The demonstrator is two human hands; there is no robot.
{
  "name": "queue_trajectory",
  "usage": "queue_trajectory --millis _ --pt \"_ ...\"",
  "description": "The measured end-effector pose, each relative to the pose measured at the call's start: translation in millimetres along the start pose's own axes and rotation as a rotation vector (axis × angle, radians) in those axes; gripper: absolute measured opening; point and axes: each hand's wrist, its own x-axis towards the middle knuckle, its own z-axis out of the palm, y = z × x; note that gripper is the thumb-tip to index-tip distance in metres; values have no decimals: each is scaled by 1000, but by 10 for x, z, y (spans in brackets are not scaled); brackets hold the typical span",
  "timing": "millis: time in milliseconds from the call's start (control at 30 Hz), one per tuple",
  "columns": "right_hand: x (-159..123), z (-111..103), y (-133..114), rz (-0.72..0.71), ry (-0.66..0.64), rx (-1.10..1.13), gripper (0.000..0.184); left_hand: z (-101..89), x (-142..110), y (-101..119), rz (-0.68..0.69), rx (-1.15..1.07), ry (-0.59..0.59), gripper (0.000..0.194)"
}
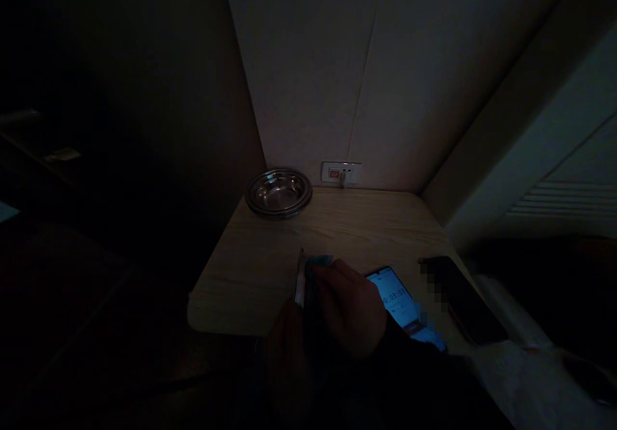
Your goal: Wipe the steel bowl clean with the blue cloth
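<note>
Near the front edge of the small table, my left hand [288, 340] is closed around the lower end of a thin, flat object [299, 285] with a pale, shiny face. It stands tilted, and its kind is too dark to make out. My right hand [354, 308] pinches a bluish cloth [320, 260] against the object's right side. Part of the cloth hangs in shadow between my hands. Just right of my right hand lies a phone [398, 298] with a lit timer screen, partly covered by my wrist.
Stacked metal bowls [279, 192] stand at the table's back left corner. A dark, flat object [465, 298] lies along the right side of the wooden tabletop [241, 282]. Behind it, a socket [341, 173] is set in the wall. The room is very dark.
</note>
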Motion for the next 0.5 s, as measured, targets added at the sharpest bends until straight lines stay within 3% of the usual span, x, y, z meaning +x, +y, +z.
queue_trajectory --millis 167,200,333,400,500 --pt "-9 34 -9 -76 -5 13 26 31 -23 -57 38 20 -64 35" --pt "-8 39 -9 -61 10 12 25 34 -31 -44 29 19 -33 36" --pt "-10 47 -33 -35 32 10 26 38 -41 64 -16 18 50 34" --pt "11 44 -22 -70 26 31 26 41 -36 98 -58 6 33 32" --pt "95 27 91 14 19 77 25 52 -31 68 -138 -38 -11 32"
